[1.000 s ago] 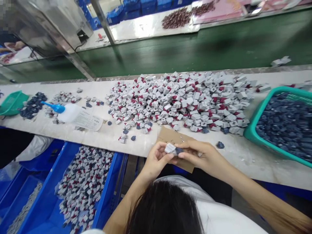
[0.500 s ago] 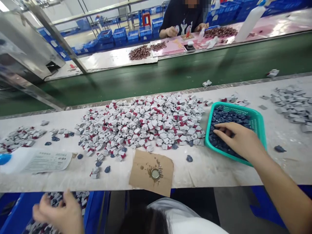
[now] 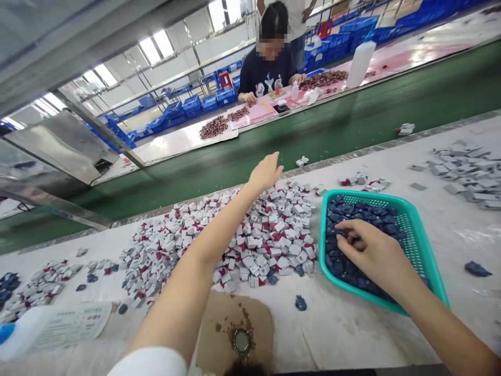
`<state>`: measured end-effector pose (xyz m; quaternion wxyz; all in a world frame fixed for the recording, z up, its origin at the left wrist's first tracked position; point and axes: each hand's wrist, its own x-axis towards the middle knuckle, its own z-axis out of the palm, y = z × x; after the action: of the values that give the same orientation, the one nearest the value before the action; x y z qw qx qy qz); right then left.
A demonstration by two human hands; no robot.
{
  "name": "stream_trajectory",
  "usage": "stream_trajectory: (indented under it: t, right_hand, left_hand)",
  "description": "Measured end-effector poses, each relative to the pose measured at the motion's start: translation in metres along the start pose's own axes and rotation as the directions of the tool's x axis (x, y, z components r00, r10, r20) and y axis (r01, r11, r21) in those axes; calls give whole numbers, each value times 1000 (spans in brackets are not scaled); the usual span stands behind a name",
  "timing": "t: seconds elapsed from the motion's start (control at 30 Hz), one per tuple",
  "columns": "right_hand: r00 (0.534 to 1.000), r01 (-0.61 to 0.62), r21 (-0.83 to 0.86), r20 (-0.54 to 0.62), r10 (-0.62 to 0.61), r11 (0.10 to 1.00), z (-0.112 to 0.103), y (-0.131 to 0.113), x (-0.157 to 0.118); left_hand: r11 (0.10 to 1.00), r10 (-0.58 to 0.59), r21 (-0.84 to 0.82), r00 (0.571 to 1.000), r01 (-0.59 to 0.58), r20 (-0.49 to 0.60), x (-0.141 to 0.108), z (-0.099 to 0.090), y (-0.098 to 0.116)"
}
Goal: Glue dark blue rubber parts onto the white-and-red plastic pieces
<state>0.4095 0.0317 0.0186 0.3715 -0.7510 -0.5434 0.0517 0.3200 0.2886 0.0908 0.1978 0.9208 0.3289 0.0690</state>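
Note:
My left hand point(image 3: 266, 172) reaches out over the far edge of a heap of small light-grey plastic pieces with red parts point(image 3: 270, 235). Its fingers are stretched out, the thumb apart, and nothing shows in them. My right hand point(image 3: 370, 253) is inside a teal plastic basket point(image 3: 420, 245) filled with small dark blue pieces point(image 3: 362, 211). There the thumb and index finger are curled with their tips close together, low over the blue pieces. Whatever is between those tips is too small or hidden to make out.
Brown cardboard point(image 3: 211, 334) with a wet metal cap point(image 3: 241, 340) lies in front. A white bottle point(image 3: 66, 324) rests on its side at left. Grey pieces point(image 3: 469, 172) lie at right. Beyond the green belt point(image 3: 180, 180), a person point(image 3: 266, 73) sits at a pink-covered table.
My left hand has moved from above the blue bin at lower left to the far side of the grey heap. My right hand stays in the basket. The view has tilted up.

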Motion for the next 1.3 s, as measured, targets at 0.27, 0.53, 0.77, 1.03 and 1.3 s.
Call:
stream_trajectory:
  t: [0.27,0.53,0.77,1.03,1.3]
  right_hand:
    - [949,-200,341,-165,267,919,-14,15,-1]
    - [955,-212,618,-34,295,757,-27,8,3]
    - [980,-181,601,42,196,779,-32,-8,-3]
    - [883,1,474,413,-223,881,15,-99,-66]
    - [628,260,387,629,-459,885,92,-135,-96]
  left_hand:
    - [990,-133,66,979,125,154,117,60,21]
    - [987,-154,61,988,152,34,99,62,42]
    - [979,-140,-172,975,111,-170,-1,6,44]
    - [571,-522,-815,812,105,-261,-245,9,-1]
    - [149,-872,-986,480,81,-92,-388,64,-32]
